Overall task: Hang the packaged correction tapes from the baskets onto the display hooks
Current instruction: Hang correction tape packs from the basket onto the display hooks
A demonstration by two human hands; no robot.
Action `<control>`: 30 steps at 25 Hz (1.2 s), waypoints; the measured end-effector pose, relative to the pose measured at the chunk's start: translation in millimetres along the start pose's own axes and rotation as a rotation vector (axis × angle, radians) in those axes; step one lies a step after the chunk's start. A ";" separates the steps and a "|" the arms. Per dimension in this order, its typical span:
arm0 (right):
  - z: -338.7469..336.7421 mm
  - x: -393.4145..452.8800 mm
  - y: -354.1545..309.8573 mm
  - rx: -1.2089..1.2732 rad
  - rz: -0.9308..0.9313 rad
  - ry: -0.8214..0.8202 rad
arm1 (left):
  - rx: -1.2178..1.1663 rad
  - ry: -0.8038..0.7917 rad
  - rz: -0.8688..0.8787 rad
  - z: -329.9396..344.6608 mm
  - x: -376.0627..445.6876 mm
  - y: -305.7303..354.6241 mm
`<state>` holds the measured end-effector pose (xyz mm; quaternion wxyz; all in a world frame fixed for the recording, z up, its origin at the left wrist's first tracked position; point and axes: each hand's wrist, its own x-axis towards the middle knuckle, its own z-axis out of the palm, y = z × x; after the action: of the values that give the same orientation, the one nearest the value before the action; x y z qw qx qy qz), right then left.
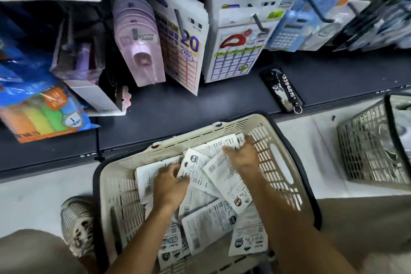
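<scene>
While both hands work inside the cream basket (278, 140), the packaged correction tapes (222, 184) lie in a loose, overlapping heap across its floor, white cards mostly printed side up. Left hand (169, 187): fingers curled down over the edge of one pack near the middle of the heap, grip pinching that card. Right hand (242, 155): at the far right corner of the basket, fingers bent round the top edges of a small fan of packs, grip closed on them; exact number of packs cannot be told.

Basket sits on the pale floor (33, 196), its far rim just against the dark shelf (222, 100). Second, grey basket (369, 147) to the right, well apart, contents blurred. Shoe (77, 224) just left of the cream basket.

Above the shelf, display hooks (259, 21) carry hanging goods: pink tape dispensers (142, 51), a card marked "20" (189, 51), a calendar-patterned pack (235, 55), blue calculators (287, 33). Black key tag (282, 91) lies flat on the shelf, right of centre.
</scene>
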<state>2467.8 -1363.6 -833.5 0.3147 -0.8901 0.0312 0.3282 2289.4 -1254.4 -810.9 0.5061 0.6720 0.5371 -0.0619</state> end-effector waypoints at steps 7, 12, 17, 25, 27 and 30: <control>-1.8 -3.8 -1.9 0.278 0.197 -0.026 | -0.130 -0.222 -0.121 -7.1 -7.4 0.2; -22.6 -8.8 -5.3 -0.575 -0.114 -0.003 | -0.070 -0.387 -0.130 -14.4 -6.6 0.1; -11.2 -26.5 -12.3 -0.329 -0.320 -0.372 | 0.050 -0.487 -0.087 -31.5 -15.0 3.4; -3.6 -56.1 -27.2 -0.241 -0.242 -0.504 | 0.027 -0.571 -0.008 -41.8 -38.7 10.4; -29.1 -61.7 -45.0 -0.174 -0.301 -0.448 | -0.180 -0.373 0.129 -44.5 -47.0 23.3; -74.8 -69.7 -78.7 -0.070 -0.364 -0.352 | 0.157 -0.015 0.594 -42.6 -55.3 45.2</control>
<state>2476.1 -1354.6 -705.0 0.3381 -0.8206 -0.1963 0.4169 2282.3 -1255.0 -728.0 0.4524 0.8362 0.3071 0.0425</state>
